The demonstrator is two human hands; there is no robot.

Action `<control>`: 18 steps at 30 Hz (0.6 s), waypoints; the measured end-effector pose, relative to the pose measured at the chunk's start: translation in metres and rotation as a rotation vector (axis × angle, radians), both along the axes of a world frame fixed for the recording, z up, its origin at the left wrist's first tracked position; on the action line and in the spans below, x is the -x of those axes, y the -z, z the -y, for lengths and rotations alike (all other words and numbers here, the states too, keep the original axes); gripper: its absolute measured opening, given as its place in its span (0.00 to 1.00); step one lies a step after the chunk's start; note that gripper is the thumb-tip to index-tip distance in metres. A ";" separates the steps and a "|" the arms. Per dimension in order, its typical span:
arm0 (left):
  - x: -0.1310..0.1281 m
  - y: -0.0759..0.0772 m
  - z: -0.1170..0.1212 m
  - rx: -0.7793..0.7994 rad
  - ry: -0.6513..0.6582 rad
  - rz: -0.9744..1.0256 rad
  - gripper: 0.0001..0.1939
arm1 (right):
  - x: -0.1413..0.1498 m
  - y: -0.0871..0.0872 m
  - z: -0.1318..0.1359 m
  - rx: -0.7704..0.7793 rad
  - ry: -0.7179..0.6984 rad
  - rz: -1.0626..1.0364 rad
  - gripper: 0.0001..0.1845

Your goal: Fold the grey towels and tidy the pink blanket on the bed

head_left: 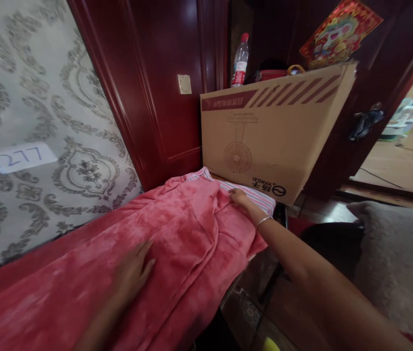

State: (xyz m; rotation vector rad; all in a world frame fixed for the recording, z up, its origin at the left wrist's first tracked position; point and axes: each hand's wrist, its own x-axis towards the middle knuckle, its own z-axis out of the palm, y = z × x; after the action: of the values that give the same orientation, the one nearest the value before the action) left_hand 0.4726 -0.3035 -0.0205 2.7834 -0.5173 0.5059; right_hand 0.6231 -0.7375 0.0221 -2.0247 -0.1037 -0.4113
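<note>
A: How completely is the pink plush blanket [191, 253] laid out?

B: Mostly, by the look of it. It runs in one long spread from the middle of the view down toward seven and eight o'clock. What is left undone shows at the far end: the layers ripple there, a loose fold slants down toward six o'clock, and a strip of striped fabric [255, 195] lies uncovered along the edge at four o'clock from centre. Just past that strip, at one o'clock, stands the cardboard fan carton [265, 139].

A: And the left hand [131, 273]?

B: It sits toward half past seven, laid over the plush with its forearm coming in from the lower edge. The fingers reach toward one o'clock, loosely extended and released, the thumb apart. Blur softens the outline.

A: What about the right hand [240, 198]?

B: It is at two o'clock from the left one, the arm stretched in from five o'clock, a silver bracelet [264, 220] round its wrist. The fingers bend down where plush meets stripes. Whether they pinch the blanket or only press on it, B cannot tell.
</note>
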 end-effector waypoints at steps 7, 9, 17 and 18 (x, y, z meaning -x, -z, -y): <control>0.003 0.035 -0.004 -0.117 -0.047 0.099 0.27 | -0.002 0.037 0.009 0.030 0.129 -0.146 0.13; 0.003 0.036 -0.004 -0.113 -0.037 0.111 0.26 | -0.009 0.031 0.004 0.025 0.132 -0.101 0.10; 0.000 0.040 -0.007 -0.097 -0.040 0.171 0.25 | -0.037 -0.031 0.036 0.133 0.331 0.004 0.17; 0.000 0.040 -0.007 -0.090 -0.036 0.174 0.25 | -0.038 -0.034 0.044 0.173 0.362 -0.020 0.16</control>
State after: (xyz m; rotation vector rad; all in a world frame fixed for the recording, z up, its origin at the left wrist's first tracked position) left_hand 0.4721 -0.2964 -0.0608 2.8536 -0.5397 0.7553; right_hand 0.6609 -0.7814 0.0560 -2.2225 0.2515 -0.6253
